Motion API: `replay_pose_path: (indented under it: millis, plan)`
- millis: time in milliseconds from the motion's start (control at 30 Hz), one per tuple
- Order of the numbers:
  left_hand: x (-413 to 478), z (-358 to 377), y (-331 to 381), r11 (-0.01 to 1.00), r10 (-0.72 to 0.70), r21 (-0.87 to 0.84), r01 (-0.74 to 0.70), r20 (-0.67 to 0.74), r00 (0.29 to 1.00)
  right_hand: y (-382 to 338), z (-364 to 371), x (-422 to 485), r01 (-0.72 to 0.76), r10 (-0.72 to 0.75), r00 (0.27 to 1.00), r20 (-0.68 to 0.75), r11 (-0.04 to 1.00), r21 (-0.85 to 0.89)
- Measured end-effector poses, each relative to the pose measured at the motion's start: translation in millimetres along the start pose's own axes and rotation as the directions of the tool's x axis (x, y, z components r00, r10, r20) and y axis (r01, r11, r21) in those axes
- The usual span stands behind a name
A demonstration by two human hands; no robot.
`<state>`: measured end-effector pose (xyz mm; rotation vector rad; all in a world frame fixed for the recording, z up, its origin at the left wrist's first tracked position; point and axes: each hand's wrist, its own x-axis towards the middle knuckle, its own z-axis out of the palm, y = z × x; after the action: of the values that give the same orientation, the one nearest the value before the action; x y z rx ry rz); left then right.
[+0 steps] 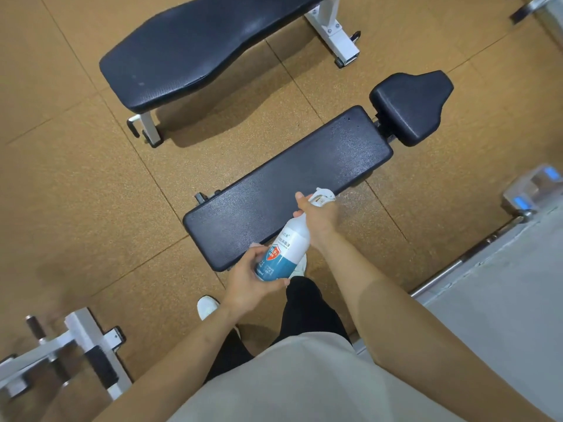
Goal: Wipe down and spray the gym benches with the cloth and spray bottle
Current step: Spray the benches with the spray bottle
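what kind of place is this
Most likely a gym's weights area. Two black padded benches stand on tan rubber tile flooring: a flat bench on a white frame, and a nearer bench with a separate seat pad. More white equipment framing sits at lower left.

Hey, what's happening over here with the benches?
A person is standing over the nearer bench in a gym, holding a white and blue spray bottle with both hands. The left hand grips the bottle's base and the right hand is up at the trigger head, which points toward the black pad. A second bench sits further off on the brown floor. No cloth shows in this view, so it looks like the spraying step.
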<state>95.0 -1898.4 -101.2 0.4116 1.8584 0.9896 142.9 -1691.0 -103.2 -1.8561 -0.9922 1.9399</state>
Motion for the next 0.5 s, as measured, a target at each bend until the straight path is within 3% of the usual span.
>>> replay_pose_path:
  millis: [133,333,500]
  plan:
    - [-20,-45,-33,0.999,-0.006,-0.031,0.006,0.01,1.0,28,39,-34,0.004,-0.005,0.999,0.054,1.0,0.023]
    - [-61,-115,-82,1.0,-0.021,-0.019,0.022,0.025,0.999,87,97,-82,-0.044,0.041,0.998,-0.038,0.996,-0.077]
    - [-96,-175,-122,0.999,-0.031,0.03,0.03,0.052,0.998,135,140,-128,-0.08,0.08,0.996,-0.035,0.997,-0.008]
